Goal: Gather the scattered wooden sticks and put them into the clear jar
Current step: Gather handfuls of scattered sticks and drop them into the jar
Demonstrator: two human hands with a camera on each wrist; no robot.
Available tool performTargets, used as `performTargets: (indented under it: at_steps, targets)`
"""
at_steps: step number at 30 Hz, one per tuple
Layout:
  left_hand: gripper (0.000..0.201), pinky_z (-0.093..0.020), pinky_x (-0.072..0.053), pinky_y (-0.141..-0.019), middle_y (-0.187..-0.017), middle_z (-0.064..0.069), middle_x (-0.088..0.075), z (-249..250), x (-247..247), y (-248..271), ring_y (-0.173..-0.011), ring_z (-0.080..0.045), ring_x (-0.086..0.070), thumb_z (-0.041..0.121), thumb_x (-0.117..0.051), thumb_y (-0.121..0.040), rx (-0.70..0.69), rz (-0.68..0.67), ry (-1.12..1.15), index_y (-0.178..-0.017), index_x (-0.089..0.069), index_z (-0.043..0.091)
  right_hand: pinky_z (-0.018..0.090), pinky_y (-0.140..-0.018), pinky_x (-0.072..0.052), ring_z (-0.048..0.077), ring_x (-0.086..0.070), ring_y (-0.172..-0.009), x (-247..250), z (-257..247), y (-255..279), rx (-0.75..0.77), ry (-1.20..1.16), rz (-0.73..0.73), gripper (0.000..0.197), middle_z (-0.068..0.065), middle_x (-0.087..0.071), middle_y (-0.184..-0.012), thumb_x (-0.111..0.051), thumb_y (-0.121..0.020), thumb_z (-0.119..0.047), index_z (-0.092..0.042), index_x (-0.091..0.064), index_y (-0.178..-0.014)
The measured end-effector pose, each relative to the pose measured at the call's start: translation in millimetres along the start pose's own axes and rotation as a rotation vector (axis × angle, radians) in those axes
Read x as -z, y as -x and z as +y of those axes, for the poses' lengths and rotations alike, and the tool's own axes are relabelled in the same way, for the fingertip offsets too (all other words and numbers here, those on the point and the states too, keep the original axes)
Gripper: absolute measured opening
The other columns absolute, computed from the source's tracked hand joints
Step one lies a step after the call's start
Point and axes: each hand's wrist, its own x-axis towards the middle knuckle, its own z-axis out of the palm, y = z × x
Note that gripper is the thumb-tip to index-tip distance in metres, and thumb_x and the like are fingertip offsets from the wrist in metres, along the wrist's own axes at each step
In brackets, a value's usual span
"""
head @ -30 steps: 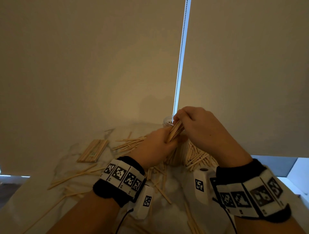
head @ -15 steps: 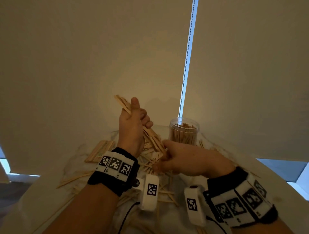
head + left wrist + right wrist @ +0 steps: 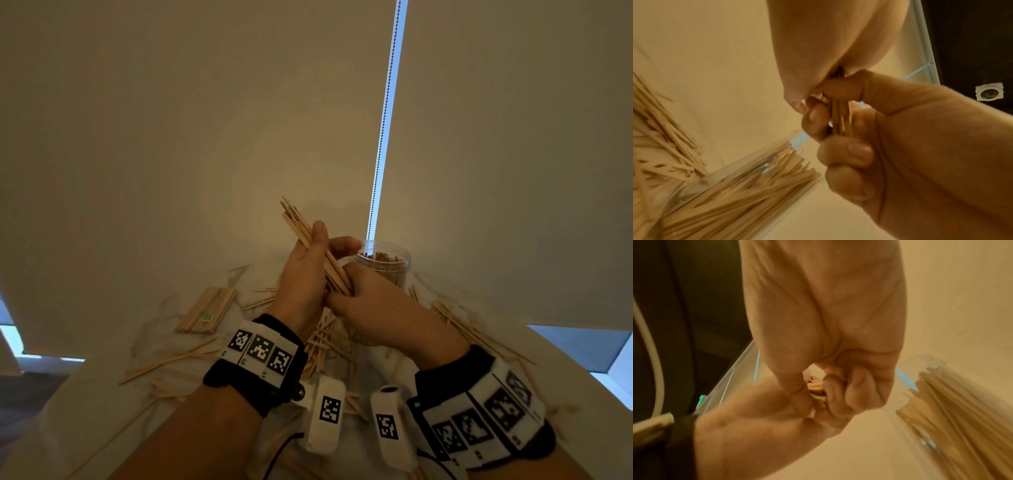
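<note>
My left hand grips a bundle of wooden sticks that slants up to the left above the table. My right hand pinches the bundle's lower end; in the left wrist view its fingers curl round the stick ends. The clear jar stands upright just behind both hands, partly full of sticks, and shows in the left wrist view and the right wrist view. Loose sticks lie scattered on the table below my hands.
A neat flat stack of sticks lies at the left on the white marbled table. More loose sticks lie to the right of the jar and others at the left front. Window blinds hang close behind the table.
A second ago both hands held sticks at the jar's mouth. The left hand then lifted a bundle up to the left, and the right hand has now come up to pinch its lower end.
</note>
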Motion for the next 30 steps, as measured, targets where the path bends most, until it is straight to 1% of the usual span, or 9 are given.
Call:
performTargets:
  at_steps: [4, 6, 8, 10, 14, 20, 22, 25, 30]
  targets:
    - [0.047, -0.037, -0.053, -0.095, -0.109, -0.018, -0.073, 2, -5, 3, -0.103, -0.026, -0.07, 0.037, -0.04, -0.106, 0.123, -0.129, 0.086, -0.087, -0.076, 0.013, 0.03, -0.062, -0.05, 0.009, -0.062, -0.07, -1, 7, -4, 0.046, 0.15, 0.126, 0.02, -0.006, -0.064, -0.081, -0.043, -0.098, -0.04, -0.026, -0.057, -0.094]
    - [0.038, -0.039, -0.054, -0.095, -0.107, -0.019, -0.073, 2, -5, 2, -0.1, -0.027, -0.071, 0.033, -0.046, -0.104, 0.156, -0.124, 0.097, -0.094, -0.073, 0.007, 0.033, -0.066, -0.053, 0.01, -0.062, -0.071, 0, 10, -5, 0.064, 0.217, 0.098, 0.024, -0.004, -0.064, -0.084, -0.038, -0.101, -0.039, -0.023, -0.057, -0.098]
    - [0.026, -0.041, -0.056, -0.091, -0.108, -0.019, -0.073, 6, -2, -1, -0.098, -0.029, -0.072, 0.027, -0.056, -0.1, 0.157, -0.076, 0.118, -0.11, -0.058, 0.003, 0.033, -0.068, -0.053, 0.012, -0.062, -0.074, 4, 11, -3, 0.076, 0.262, 0.052, 0.025, -0.004, -0.064, -0.087, -0.037, -0.102, -0.037, -0.022, -0.056, -0.103]
    - [0.031, -0.042, -0.057, -0.085, -0.11, -0.014, -0.074, 13, 8, -7, -0.099, -0.029, -0.072, 0.03, -0.063, -0.096, 0.115, 0.025, 0.146, -0.116, -0.051, 0.009, 0.032, -0.07, -0.051, 0.013, -0.062, -0.078, 11, 10, 1, 0.073, 0.311, -0.018, 0.024, -0.003, -0.064, -0.089, -0.038, -0.103, -0.037, -0.021, -0.056, -0.103]
    - [0.026, -0.047, -0.055, -0.089, -0.108, -0.012, -0.075, 27, 30, -18, -0.092, -0.027, -0.073, 0.033, -0.053, -0.101, 0.073, 0.201, 0.155, -0.122, -0.05, 0.017, 0.031, -0.076, -0.049, 0.014, -0.061, -0.087, 19, 9, 9, 0.054, 0.381, -0.192, 0.019, -0.002, -0.064, -0.095, -0.039, -0.104, -0.035, -0.023, -0.053, -0.101]
    - [0.032, -0.055, -0.054, -0.093, -0.093, -0.017, -0.076, 18, 22, -9, -0.085, -0.03, -0.072, 0.021, -0.039, -0.106, 0.105, 0.066, -0.188, -0.095, -0.064, 0.003, 0.027, -0.066, -0.048, 0.014, -0.062, -0.076, 16, 15, 2, 0.016, 0.507, -0.063, 0.023, -0.002, -0.065, -0.086, -0.051, -0.096, -0.042, -0.022, -0.062, -0.098]
    - [0.039, -0.054, -0.055, -0.092, -0.092, -0.017, -0.076, 17, 18, -5, -0.087, -0.033, -0.071, 0.028, -0.042, -0.106, 0.143, -0.004, -0.264, -0.088, -0.067, 0.003, 0.026, -0.059, -0.045, 0.013, -0.06, -0.068, 18, 20, 0, -0.013, 0.553, 0.018, 0.026, -0.004, -0.064, -0.078, -0.055, -0.091, -0.045, -0.022, -0.067, -0.095]
    - [0.049, -0.051, -0.056, -0.088, -0.09, -0.015, -0.077, 14, 14, -4, -0.09, -0.036, -0.072, 0.04, -0.046, -0.103, 0.186, -0.109, -0.401, -0.078, -0.074, 0.008, 0.029, -0.063, -0.052, 0.016, -0.062, -0.068, 19, 26, -1, -0.028, 0.603, 0.078, 0.028, -0.003, -0.065, -0.076, -0.056, -0.088, -0.048, -0.024, -0.07, -0.093]
    - [0.045, -0.051, -0.053, -0.095, -0.087, -0.009, -0.076, 7, 19, -7, -0.086, -0.024, -0.071, 0.05, -0.052, -0.098, 0.149, -0.17, -0.638, -0.083, -0.077, 0.015, 0.034, -0.067, -0.057, 0.019, -0.065, -0.069, 14, 26, -4, -0.073, 0.593, 0.082, 0.029, -0.002, -0.065, -0.074, -0.056, -0.087, -0.049, -0.024, -0.071, -0.09]
